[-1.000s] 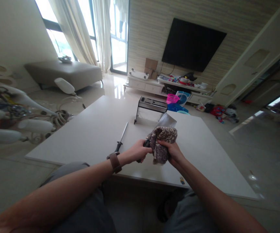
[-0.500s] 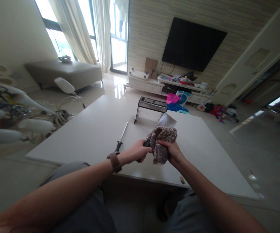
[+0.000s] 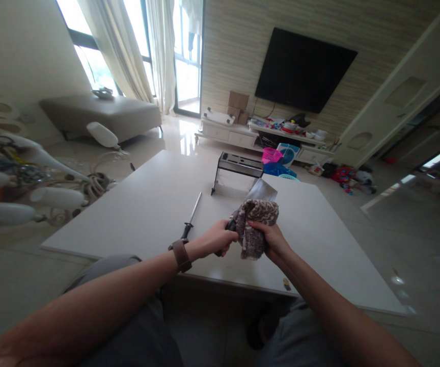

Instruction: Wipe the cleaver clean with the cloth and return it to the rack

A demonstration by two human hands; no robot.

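Observation:
My left hand [image 3: 223,237], below a brown wrist strap, is closed round the dark handle of a broad-bladed kitchen knife [image 3: 263,189]. The wide silvery blade points away from me, and its far part shows beyond a folded brown-and-cream cloth [image 3: 254,243]. My right hand [image 3: 274,239] grips this cloth with the thumb on top, pressed around the blade near the handle; the covered part of the blade is hidden. Left of my hands a sharpening steel [image 3: 191,219] with a black handle lies on the white table [image 3: 136,214].
A knife block [image 3: 240,163] with a slotted dark top and clear sides stands on the table just past the blade. Near the front edge is a small sticker [image 3: 286,284]. Beyond the table are a low TV cabinet [image 3: 223,133], a pink basket [image 3: 271,155] and a padded bench [image 3: 101,117].

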